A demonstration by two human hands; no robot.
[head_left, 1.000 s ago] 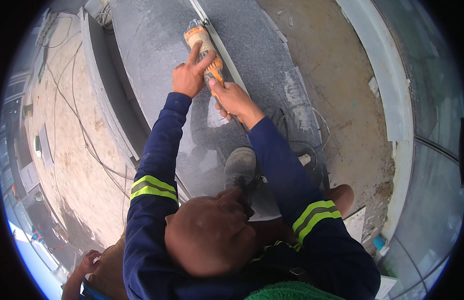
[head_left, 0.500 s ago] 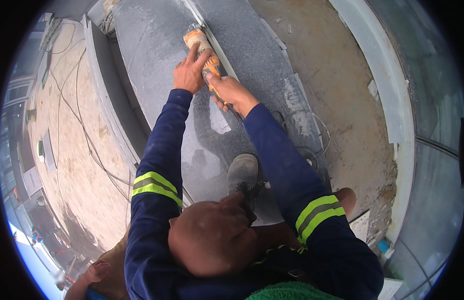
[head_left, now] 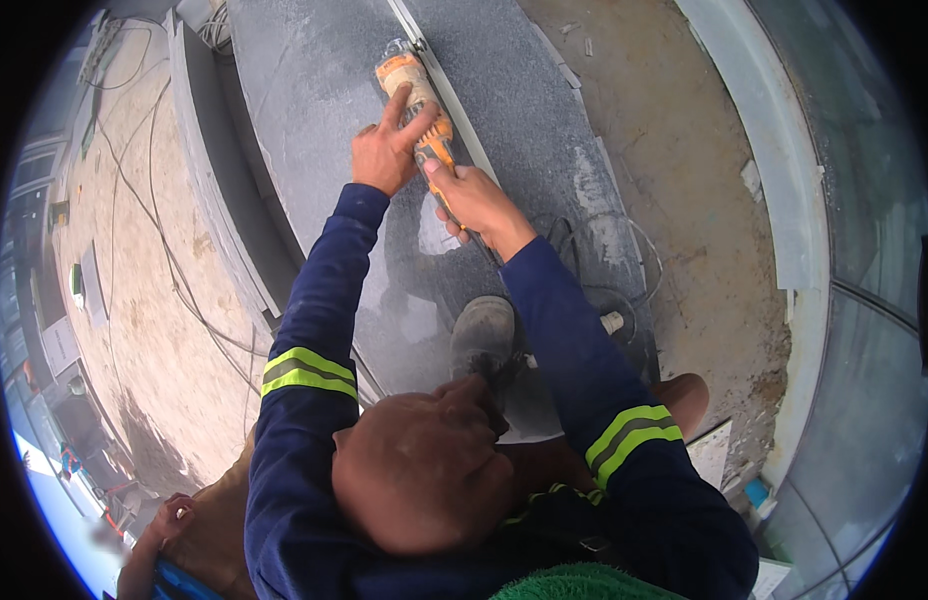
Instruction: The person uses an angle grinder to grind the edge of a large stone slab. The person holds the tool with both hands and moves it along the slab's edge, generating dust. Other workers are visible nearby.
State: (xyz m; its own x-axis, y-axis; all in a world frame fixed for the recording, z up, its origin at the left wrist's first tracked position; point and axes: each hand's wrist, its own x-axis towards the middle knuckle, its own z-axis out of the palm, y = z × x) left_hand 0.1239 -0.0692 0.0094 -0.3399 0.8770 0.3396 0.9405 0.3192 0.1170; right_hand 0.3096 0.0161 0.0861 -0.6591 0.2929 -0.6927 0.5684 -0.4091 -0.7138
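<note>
An orange and black angle grinder point(head_left: 432, 138), its body wrapped in pale tape, lies along a thin straight metal rail point(head_left: 454, 108) on a grey stone slab point(head_left: 524, 110). My right hand point(head_left: 476, 205) is closed round its rear handle, thumb on top. My left hand point(head_left: 386, 155) grips it farther forward, with two fingers stretched over the taped part. The grinder's head points away from me, close beside the rail. Its underside and any disc edge are hard to make out.
A dark shoe point(head_left: 482, 332) stands on the slab. A looped cable point(head_left: 574, 245) lies right of my right hand. A grey raised ledge point(head_left: 199, 140) runs along the left, with cables point(head_left: 169, 250) on the dusty floor beyond. At the lower left is another person's hand point(head_left: 172, 517).
The view has shifted slightly, so slab, rail and grinder appear a little farther right. Both hands keep their hold on the grinder. The other person's hand has moved up and left.
</note>
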